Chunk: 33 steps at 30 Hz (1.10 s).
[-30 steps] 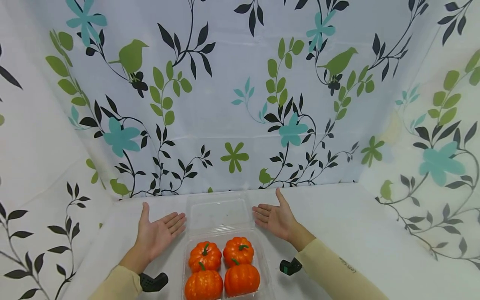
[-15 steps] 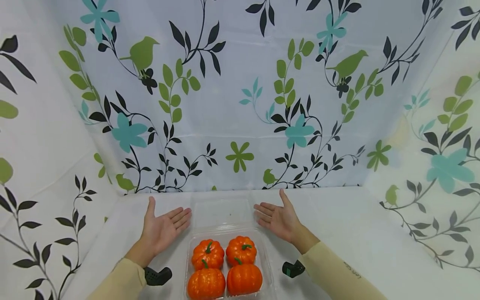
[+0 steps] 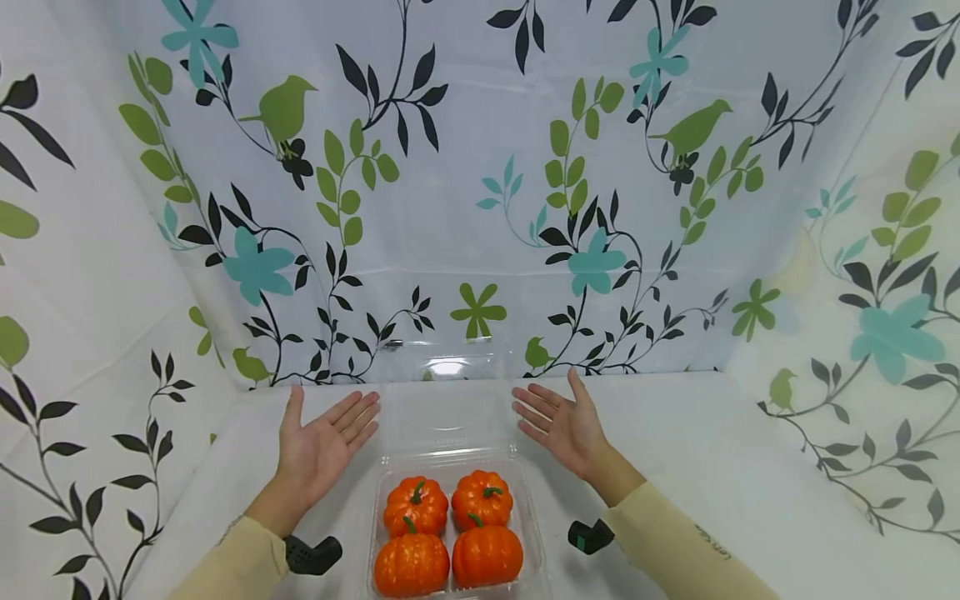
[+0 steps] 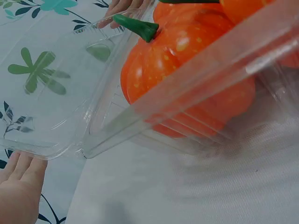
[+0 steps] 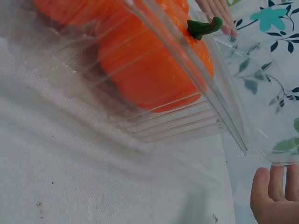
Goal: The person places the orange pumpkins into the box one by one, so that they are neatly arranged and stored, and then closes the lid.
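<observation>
An open clear plastic clamshell container (image 3: 534, 533) holds several small orange pumpkins with green stems, such as the front-left pumpkin (image 3: 411, 567) and back-right pumpkin (image 3: 482, 498). Its see-through lid (image 3: 448, 412) stands tilted up at the far side, catching a bright reflection. My left hand (image 3: 318, 446) is at the lid's left side, palm up, fingers straight. On the opposite side is my right hand (image 3: 564, 425), likewise with straight fingers. In both wrist views, fingertips meet the lid's edge; firm contact is hard to tell. Neither hand grips anything.
The container rests on a white-covered table (image 3: 675, 467). A patterned curtain (image 3: 450, 208) with leaves and birds hangs behind, with more fabric at both sides. Black wrist-worn devices show below the left sleeve (image 3: 313, 556) and beside the right sleeve (image 3: 675, 533).
The lid has swung up from lying back on the table, its far edge now against the curtain. Both hands have risen slightly with it. The pumpkins stay in place.
</observation>
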{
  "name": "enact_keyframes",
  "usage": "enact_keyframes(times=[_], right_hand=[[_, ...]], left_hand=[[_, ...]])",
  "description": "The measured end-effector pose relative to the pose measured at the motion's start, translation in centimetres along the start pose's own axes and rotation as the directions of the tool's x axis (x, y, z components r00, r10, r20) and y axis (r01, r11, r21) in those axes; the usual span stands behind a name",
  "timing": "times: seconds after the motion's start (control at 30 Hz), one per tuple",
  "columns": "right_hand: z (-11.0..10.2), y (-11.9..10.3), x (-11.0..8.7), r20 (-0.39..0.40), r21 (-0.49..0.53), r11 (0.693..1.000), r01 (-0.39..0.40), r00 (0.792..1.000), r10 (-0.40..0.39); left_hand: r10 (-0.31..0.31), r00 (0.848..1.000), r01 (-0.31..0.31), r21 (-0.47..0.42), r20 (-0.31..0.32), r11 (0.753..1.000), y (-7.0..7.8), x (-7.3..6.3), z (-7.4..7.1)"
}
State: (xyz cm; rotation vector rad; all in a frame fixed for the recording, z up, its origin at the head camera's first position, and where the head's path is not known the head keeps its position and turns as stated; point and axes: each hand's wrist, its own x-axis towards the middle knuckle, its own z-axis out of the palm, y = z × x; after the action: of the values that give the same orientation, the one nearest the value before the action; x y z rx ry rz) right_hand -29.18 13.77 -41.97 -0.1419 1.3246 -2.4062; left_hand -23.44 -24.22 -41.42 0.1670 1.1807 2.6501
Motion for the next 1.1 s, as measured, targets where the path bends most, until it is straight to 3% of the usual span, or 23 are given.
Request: enact_keyframes(times=[0.47,0.77,0.93,1.1], right_hand=[[1.9,-1.6,-1.3,0.015,-0.039,0.996,0.076,0.997,-0.075],[2.9,-2.3,-3.0,0.007,-0.136,0.969,0.204,0.979,-0.205],[3.7,-2.7,-4.4,-0.016,-0.191,0.940,0.281,0.957,-0.289],[4.6,-2.8,-6.0,-0.042,-0.318,0.893,0.318,0.936,-0.349]], left_hand=[[0.101,0.992,-0.107,0.081,0.081,0.991,1.6,-1.2,1.1],[0.226,0.966,-0.240,0.115,0.127,0.964,1.7,-2.2,2.4],[0.293,0.949,-0.311,0.196,0.115,0.930,1.8,-2.9,3.3],[0.356,0.935,-0.323,0.396,-0.009,0.859,1.6,-4.1,4.5]])
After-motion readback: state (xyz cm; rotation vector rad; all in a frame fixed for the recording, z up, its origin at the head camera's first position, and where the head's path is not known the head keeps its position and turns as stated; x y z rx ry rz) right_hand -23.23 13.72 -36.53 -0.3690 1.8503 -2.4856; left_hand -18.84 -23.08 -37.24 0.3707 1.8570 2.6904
